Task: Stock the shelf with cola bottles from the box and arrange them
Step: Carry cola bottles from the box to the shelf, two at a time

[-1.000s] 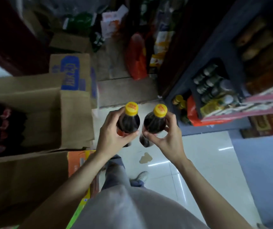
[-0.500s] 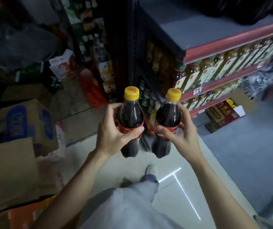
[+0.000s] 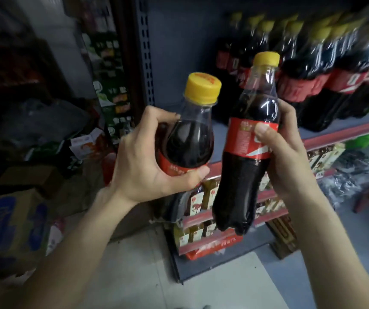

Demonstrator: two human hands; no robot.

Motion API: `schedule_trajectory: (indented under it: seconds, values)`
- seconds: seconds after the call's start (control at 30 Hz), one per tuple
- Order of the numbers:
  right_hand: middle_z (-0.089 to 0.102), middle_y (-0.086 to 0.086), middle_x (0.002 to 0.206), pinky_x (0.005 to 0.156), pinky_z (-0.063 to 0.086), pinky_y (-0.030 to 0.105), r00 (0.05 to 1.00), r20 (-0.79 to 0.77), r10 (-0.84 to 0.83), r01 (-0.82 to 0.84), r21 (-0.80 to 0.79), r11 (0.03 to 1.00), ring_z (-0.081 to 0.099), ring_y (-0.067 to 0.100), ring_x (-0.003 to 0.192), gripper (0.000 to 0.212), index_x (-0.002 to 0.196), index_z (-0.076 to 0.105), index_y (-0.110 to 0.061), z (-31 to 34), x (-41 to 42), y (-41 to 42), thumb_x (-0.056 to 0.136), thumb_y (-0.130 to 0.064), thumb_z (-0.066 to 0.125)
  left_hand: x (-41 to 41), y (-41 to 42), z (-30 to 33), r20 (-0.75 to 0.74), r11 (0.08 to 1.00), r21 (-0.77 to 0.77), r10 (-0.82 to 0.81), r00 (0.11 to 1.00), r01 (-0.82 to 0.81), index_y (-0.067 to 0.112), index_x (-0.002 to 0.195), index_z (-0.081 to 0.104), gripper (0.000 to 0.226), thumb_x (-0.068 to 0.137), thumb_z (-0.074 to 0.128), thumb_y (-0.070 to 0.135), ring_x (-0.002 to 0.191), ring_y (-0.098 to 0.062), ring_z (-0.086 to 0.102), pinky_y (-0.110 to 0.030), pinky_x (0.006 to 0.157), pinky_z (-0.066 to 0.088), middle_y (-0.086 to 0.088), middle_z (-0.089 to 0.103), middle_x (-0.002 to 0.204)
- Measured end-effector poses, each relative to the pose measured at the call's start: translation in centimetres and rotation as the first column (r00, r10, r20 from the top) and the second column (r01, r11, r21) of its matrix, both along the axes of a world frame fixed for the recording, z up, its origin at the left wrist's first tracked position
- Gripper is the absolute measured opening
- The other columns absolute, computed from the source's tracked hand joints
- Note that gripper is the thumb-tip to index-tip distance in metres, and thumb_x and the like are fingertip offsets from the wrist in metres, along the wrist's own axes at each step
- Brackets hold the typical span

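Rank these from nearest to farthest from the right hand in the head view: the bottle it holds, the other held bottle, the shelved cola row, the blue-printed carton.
1. Right bottle, gripped in the right hand.
2. Left bottle, just to its left, gripped by the left hand.
3. Cola row, above and behind on the shelf.
4. Carton, far left on the floor.

My left hand (image 3: 143, 161) and right hand (image 3: 290, 152) each gripped a cola bottle before the shelf (image 3: 335, 132) of colas.

Bare forearms (image 3: 72, 253), no sleeves, hands (image 3: 143, 166) ungloved.
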State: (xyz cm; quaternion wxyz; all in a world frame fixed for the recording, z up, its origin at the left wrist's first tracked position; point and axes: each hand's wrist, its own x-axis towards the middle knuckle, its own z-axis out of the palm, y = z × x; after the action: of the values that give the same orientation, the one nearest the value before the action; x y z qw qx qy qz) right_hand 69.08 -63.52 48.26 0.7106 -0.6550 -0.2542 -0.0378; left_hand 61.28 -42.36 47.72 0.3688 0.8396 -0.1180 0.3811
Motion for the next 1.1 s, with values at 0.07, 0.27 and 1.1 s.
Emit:
schedule_trajectory:
  seconds: [0.07, 0.27, 1.1]
  values:
    - [0.064, -0.017, 0.097, 0.079, 0.048, 0.024, 0.999, 0.051, -0.003, 0.002, 0.023, 1.0, 0.061, 0.005, 0.09, 0.048, 0.116, 0.045, -0.033, 1.6, 2.0, -0.7, 0.074, -0.037, 0.068, 1.6, -1.3, 1.9, 0.043, 0.996, 0.066, 0.054, 0.998, -0.057, 0.023, 0.106, 0.042, 0.066, 0.058, 0.067, 0.06, 0.083, 0.006, 0.053, 0.001, 0.073, 0.036, 0.029, 0.049, 0.094]
    - [0.055, -0.003, 0.118, 0.089, 0.048, 0.025, 0.941, 0.291, -0.171, 0.168, 0.033, 0.985, 0.058, 0.004, 0.105, 0.057, 0.123, 0.034, -0.022, 3.4, 7.2, -1.0, 0.082, -0.018, 0.074, 8.8, -4.3, 4.6, 0.105, 0.986, 0.056, 0.15, 0.983, -0.157, 0.02, 0.115, 0.046, 0.067, 0.066, 0.07, 0.058, 0.097, -0.003, 0.059, -0.018, 0.08, 0.047, 0.016, 0.056, 0.108]
    - [0.045, 0.015, 0.131, 0.068, 0.048, 0.039, 0.719, 0.574, -0.392, 0.648, -0.347, 0.678, 0.058, 0.036, 0.106, 0.079, 0.15, 0.019, -0.006, 0.4, 14.8, 1.2, 0.091, -0.04, 0.06, 27.5, -5.0, 1.3, -0.186, 0.918, -0.268, 0.249, 0.951, -0.293, 0.017, 0.126, 0.045, 0.064, 0.075, 0.077, 0.041, 0.114, -0.022, 0.058, -0.028, 0.085, 0.041, 0.0, 0.062, 0.123]
